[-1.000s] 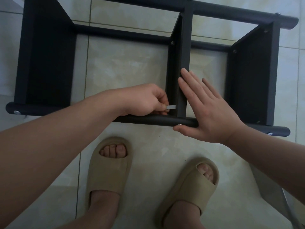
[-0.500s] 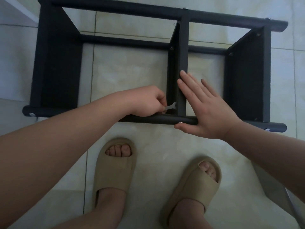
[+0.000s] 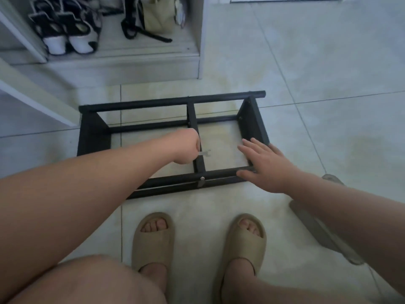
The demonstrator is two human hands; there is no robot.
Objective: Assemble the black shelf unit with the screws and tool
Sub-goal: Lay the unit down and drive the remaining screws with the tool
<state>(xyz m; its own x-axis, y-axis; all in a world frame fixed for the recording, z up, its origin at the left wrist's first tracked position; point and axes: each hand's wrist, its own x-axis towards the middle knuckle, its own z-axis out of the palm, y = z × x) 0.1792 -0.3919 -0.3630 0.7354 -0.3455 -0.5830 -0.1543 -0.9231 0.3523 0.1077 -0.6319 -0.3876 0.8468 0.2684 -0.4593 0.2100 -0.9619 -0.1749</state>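
Head view, left hand [image 3: 186, 148] half hides wrench [image 3: 206, 152], right hand [image 3: 267, 165] on shelf [image 3: 92, 132]

Tan slippers [image 3: 153, 240] stand near on pale floor tiles [image 3: 328, 62]; far left, black-and-white sneakers [image 3: 65, 29] sit beside a beige bag [image 3: 157, 16].

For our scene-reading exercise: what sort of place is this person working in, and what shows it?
Probably a home entryway: a tiled floor, shoes kept in a low white cabinet, and slippers on the person's feet by the black shelf unit.

Pale tiled floor [image 3: 328, 73]; white cabinet [image 3: 122, 62] holding shoes [image 3: 65, 29].
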